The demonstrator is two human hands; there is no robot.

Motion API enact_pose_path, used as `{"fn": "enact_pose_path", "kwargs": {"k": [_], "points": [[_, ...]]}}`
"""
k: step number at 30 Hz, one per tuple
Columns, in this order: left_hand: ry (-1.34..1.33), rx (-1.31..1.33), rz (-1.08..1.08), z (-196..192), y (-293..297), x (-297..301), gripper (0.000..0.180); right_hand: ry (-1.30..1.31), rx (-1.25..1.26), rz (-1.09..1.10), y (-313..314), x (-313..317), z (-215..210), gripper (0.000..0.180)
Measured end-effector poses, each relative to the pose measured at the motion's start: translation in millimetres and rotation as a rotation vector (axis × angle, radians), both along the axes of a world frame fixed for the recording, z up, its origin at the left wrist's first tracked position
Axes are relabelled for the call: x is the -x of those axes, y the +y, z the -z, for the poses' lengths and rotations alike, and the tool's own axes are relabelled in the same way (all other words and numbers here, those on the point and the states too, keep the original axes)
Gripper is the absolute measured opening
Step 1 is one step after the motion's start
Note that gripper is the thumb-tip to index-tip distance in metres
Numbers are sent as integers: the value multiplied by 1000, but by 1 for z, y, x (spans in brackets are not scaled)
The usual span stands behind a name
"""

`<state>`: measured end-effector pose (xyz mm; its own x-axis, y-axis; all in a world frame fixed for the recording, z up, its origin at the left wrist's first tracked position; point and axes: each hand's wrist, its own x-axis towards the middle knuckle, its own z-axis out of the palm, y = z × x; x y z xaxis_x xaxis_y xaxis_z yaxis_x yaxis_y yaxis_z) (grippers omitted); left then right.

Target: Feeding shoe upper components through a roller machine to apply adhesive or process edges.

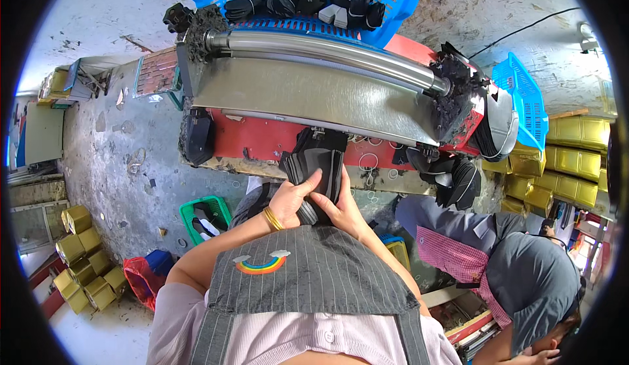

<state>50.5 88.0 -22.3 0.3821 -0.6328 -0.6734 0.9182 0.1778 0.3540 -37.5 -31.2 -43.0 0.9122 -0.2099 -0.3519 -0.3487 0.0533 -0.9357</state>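
Red worktop (246,141) fronts a steel roller (327,52); over its near edge, left hand (288,202) and right hand (342,209) clasp stacked black pieces (321,163).

Scuffed, brown-stained white wall (98,11) behind a worn grey concrete floor (121,168) littered with scraps (153,183); a teal-framed bench with reddish wooden slats (156,73) stands left; bright light falls far right.

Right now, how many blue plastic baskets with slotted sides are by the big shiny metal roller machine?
2. One blue slotted basket is beyond the shiny metal roller machine, holding tied black bundles; the other blue basket is right of the machine. Others may be hidden.
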Motion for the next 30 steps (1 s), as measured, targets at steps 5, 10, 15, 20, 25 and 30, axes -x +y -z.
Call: {"fn": "enact_pose_path", "kwargs": {"k": [5, 10, 15, 20, 25, 30], "points": [[218, 122, 40, 3, 2, 3, 45, -74, 99, -28, 1, 5, 1, 105], [380, 237, 16, 19, 1, 13, 58, 12, -212, 135, 9, 13, 12, 91], [367, 177, 62, 30, -1, 16, 40, 77, -505, 424, 13, 25, 22, 46], [237, 39, 31, 30, -3, 11, 30, 268, -803, 682, -2, 34, 35, 29], [202, 25, 2, 33, 24, -15, 35, 281, -994, 475, -45, 37, 24, 39], [-92, -83, 364, 13, 23, -41, 30, 405, -771, 4, -77, 24, 15, 54]]}}
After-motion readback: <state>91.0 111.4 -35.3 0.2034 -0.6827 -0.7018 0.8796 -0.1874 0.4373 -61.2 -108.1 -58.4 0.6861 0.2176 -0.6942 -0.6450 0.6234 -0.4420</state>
